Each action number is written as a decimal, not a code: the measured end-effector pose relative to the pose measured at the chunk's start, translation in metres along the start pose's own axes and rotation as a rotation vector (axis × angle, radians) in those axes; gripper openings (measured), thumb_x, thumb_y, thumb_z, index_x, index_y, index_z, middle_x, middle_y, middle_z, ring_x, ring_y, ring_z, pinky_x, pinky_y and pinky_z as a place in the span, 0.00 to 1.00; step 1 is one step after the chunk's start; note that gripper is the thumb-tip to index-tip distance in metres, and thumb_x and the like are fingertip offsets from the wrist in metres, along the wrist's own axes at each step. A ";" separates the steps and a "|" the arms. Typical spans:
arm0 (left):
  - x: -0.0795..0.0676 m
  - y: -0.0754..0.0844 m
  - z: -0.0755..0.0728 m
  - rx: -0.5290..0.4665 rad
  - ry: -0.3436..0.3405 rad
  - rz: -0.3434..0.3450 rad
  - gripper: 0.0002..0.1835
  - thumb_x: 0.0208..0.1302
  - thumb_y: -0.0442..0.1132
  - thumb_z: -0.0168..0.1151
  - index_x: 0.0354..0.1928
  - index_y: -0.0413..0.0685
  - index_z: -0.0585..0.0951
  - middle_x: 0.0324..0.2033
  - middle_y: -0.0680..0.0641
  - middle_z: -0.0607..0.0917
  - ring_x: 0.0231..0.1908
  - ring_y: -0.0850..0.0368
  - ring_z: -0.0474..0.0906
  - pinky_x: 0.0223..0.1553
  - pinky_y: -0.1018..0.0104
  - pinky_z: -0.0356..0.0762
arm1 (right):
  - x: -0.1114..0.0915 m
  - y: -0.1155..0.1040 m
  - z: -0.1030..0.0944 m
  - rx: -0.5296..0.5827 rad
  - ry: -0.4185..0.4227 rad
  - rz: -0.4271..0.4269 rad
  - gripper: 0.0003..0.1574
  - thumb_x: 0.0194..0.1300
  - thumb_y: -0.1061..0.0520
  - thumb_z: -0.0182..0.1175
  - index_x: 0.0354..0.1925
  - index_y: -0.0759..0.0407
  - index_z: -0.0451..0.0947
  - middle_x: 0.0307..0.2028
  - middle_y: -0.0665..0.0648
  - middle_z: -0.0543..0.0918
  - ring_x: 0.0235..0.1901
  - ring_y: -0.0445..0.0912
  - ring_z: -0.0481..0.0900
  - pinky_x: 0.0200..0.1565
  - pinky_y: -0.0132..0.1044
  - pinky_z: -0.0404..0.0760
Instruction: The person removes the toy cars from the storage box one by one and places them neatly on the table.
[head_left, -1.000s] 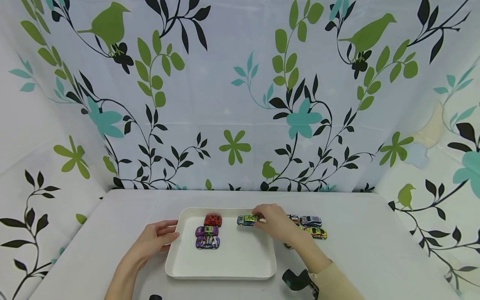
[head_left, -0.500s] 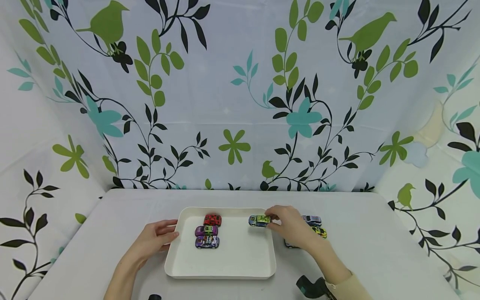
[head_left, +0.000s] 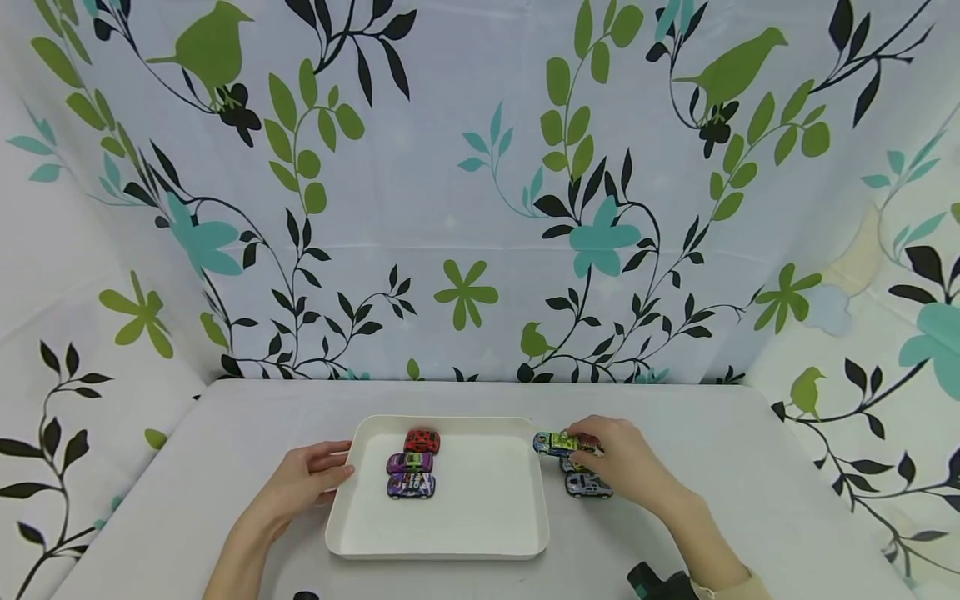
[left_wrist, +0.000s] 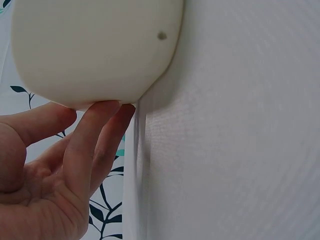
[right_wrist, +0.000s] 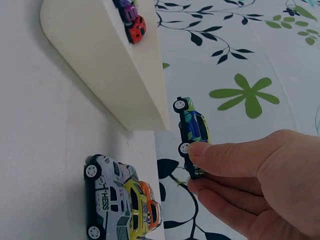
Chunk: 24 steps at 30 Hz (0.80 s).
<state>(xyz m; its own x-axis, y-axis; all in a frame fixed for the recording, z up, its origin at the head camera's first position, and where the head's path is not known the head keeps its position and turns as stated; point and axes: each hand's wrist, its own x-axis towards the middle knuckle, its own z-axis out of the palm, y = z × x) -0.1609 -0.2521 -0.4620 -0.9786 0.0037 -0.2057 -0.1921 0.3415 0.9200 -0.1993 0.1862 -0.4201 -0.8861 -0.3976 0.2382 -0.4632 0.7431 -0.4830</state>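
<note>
Silver car (head_left: 588, 486) nearby — right fingers (right_wrist: 222, 205) pinch green car (head_left: 552, 443), left fingers (left_wrist: 80, 145) touch white tray (head_left: 480, 525).

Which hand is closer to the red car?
Left. The left hand touches the tray's left rim, a little left of the red car; the right hand is farther, beyond the right rim.

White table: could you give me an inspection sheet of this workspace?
Surface: white table.
Job's things: white tray holding three toy cars; silver car among others outside, by its right side.
Clutter: dark objects along the head view's bottom edge, purpose unclear.
Grips, both bare hands: left grip touches the tray's left edge; right grip pinches a green-and-blue car off the table.
Cables: nothing seen.
Surroundings: cloth printed with birds, leaves, flowers.
</note>
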 end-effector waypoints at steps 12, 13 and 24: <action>-0.001 0.002 0.000 -0.002 -0.004 -0.004 0.28 0.70 0.34 0.61 0.68 0.29 0.68 0.59 0.28 0.78 0.49 0.44 0.85 0.45 0.51 0.86 | -0.018 0.022 -0.012 -0.011 0.000 0.064 0.16 0.57 0.62 0.72 0.46 0.58 0.85 0.45 0.54 0.88 0.42 0.47 0.85 0.46 0.44 0.86; -0.001 0.002 0.000 -0.003 -0.006 -0.004 0.28 0.70 0.34 0.61 0.68 0.29 0.68 0.59 0.28 0.78 0.49 0.44 0.85 0.46 0.51 0.86 | -0.020 0.024 -0.012 -0.012 0.000 0.068 0.16 0.57 0.63 0.72 0.46 0.58 0.85 0.46 0.55 0.88 0.42 0.47 0.86 0.46 0.44 0.86; -0.002 0.002 -0.001 -0.007 -0.014 0.000 0.28 0.70 0.34 0.61 0.68 0.28 0.68 0.59 0.27 0.78 0.49 0.44 0.85 0.46 0.51 0.86 | -0.042 0.047 -0.017 -0.038 0.046 0.065 0.16 0.54 0.63 0.74 0.43 0.58 0.86 0.42 0.53 0.88 0.38 0.47 0.85 0.44 0.46 0.85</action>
<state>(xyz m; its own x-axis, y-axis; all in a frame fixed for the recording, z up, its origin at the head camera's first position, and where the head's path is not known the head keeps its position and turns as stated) -0.1594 -0.2521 -0.4590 -0.9774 0.0169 -0.2106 -0.1930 0.3350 0.9223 -0.1841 0.2474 -0.4386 -0.9135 -0.3233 0.2468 -0.4044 0.7866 -0.4666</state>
